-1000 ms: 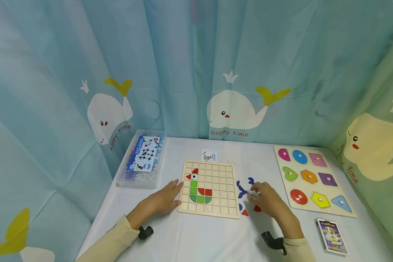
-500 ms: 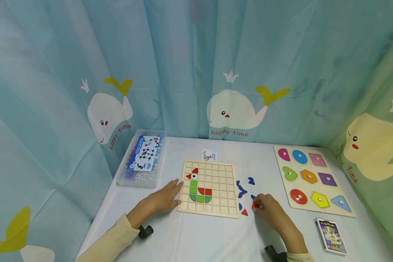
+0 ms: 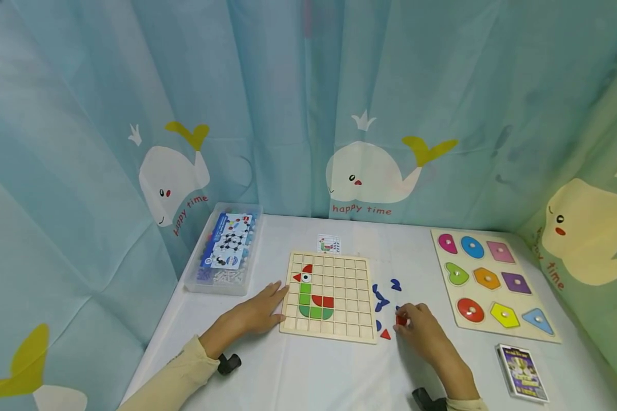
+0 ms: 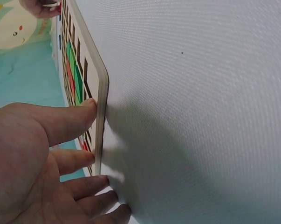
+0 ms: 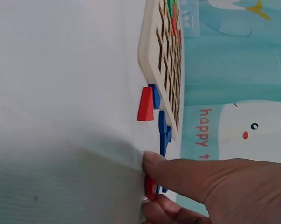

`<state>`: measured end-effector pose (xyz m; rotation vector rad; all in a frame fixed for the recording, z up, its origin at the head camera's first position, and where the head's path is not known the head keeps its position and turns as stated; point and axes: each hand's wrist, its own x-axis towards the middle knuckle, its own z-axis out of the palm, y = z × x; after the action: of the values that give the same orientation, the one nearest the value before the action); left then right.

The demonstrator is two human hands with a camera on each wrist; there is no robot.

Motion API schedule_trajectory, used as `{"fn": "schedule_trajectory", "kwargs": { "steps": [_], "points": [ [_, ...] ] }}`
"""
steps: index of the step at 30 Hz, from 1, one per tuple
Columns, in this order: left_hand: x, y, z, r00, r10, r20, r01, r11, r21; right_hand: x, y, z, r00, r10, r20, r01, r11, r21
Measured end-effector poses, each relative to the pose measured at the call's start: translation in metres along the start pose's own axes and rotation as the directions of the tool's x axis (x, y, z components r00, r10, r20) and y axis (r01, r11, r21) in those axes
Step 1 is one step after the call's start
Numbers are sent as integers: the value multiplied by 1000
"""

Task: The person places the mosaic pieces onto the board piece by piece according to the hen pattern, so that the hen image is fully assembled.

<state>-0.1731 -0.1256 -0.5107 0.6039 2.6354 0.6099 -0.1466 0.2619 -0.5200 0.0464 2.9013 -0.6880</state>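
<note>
A wooden grid board (image 3: 347, 331) lies mid-table, with green, red and eye-printed pieces set in it as a bird shape (image 3: 316, 311). My left hand (image 3: 259, 310) rests at the board's left edge, its fingers extended. In the left wrist view, the thumb (image 4: 79, 122) touches the frame's edge. To the right of the board, my right hand (image 3: 425, 332) pinches a red piece (image 5: 150, 187) between thumb and fingers, low over the cloth; the fingers partly hide its shape. A red triangle (image 3: 385, 334) and several blue pieces (image 3: 381, 303) lie between that hand and the board.
A small picture card (image 3: 329, 244) lies behind the board. At the back left stands a clear plastic box (image 3: 226, 251). A knob puzzle board (image 3: 493, 285) and a boxed card deck (image 3: 522, 372) are on the right. Curtains (image 3: 288, 114) surround the table.
My right hand has come from above the blue pieces toward the near side and now pinches the red piece that lay there. The left hand has stayed at the board's edge.
</note>
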Motion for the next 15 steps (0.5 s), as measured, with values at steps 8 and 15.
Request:
{"fn": "schedule_trajectory", "kwargs": {
  "steps": [8,15],
  "points": [
    [0,0,0,1000,3,-2,-3,1000,3,-2,1,0,1000,13,3,-13,999,30],
    [0,0,0,1000,2,-2,-2,1000,8,0,2,1,1000,1,-16,-1,1000,29]
  ]
}}
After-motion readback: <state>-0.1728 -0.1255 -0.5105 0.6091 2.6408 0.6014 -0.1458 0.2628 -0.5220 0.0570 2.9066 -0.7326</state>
